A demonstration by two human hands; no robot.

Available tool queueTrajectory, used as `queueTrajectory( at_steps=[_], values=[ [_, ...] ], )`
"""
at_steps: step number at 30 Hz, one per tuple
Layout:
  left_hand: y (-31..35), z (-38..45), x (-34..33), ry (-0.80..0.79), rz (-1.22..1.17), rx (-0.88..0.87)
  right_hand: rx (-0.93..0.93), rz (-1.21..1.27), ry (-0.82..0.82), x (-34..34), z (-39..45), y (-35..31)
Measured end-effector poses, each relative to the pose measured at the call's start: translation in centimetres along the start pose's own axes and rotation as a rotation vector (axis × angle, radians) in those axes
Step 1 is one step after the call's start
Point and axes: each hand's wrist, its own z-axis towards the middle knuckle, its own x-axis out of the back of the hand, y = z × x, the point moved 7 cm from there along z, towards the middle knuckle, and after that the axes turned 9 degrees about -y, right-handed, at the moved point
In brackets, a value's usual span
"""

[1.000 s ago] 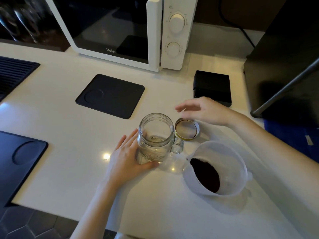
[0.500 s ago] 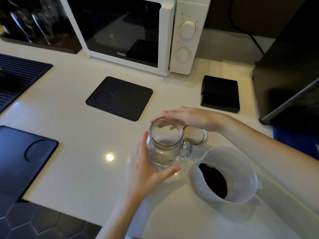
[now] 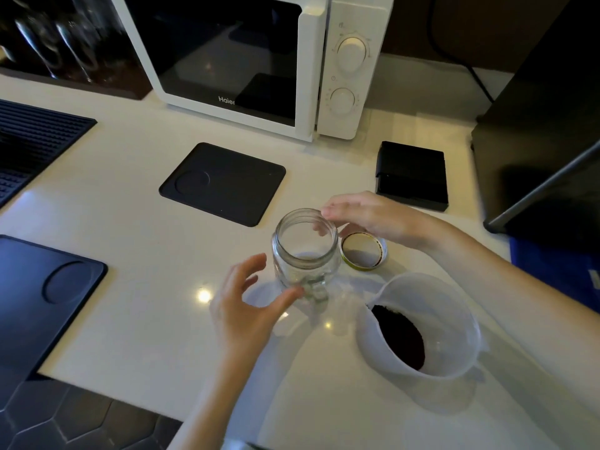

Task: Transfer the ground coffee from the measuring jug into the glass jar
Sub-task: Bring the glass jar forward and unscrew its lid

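The empty glass jar (image 3: 305, 251) stands upright mid-counter, lid off, its handle turned toward me. My right hand (image 3: 373, 219) reaches in from the right and pinches the jar's far right rim with its fingertips. To the jar's lower left is my left hand (image 3: 246, 306), fingers spread; only the thumb tip is at the jar's base beside the handle. The translucent measuring jug (image 3: 448, 306) sits to the lower right, apart from the jar, with dark ground coffee (image 3: 399, 336) in it. The jar's lid (image 3: 363, 251) lies upside down just right of the jar.
A white microwave (image 3: 259, 60) stands at the back. Behind the jar lies a black square mat (image 3: 224, 183), and a black box (image 3: 412, 175) is behind my right hand. Another dark mat (image 3: 42, 297) lies at the left edge, a black appliance (image 3: 545, 125) at the right.
My left hand has let go of the jar and spread its fingers. My right hand moved onto the jar's rim, and the jar's handle has swung from pointing right to pointing toward me.
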Motion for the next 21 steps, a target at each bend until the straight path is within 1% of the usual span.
queueTrajectory(
  at_steps=[2,7,9,11,13,15,17,21],
  values=[
    [-0.3,0.7,0.6,-0.028,-0.018,0.01,0.002,-0.002,0.036,0.3,-0.5,0.2],
    [-0.8,2.3,0.6,-0.184,-0.115,0.016,-0.004,-0.025,0.068,0.5,-1.5,0.6],
    [-0.6,2.1,0.6,-0.191,-0.178,0.014,-0.037,-0.073,0.038,0.5,-1.8,0.5],
    [-0.4,1.5,0.8,-0.15,-0.228,-0.003,-0.07,-0.124,0.028,0.7,-1.9,0.4],
    [-0.1,0.6,0.8,-0.125,-0.196,-0.019,-0.072,-0.094,0.042,0.5,-1.9,0.1],
    [0.4,0.0,0.1,-0.156,-0.093,-0.057,-0.056,-0.055,0.032,-0.1,-1.8,-0.2],
    [0.6,-0.4,-0.6,-0.171,0.001,-0.101,-0.059,-0.082,0.035,-0.6,-1.9,-0.2],
    [-0.1,0.2,-0.6,-0.144,0.012,-0.108,-0.054,-0.141,0.187,0.1,-3.6,-0.8]
  ],
)
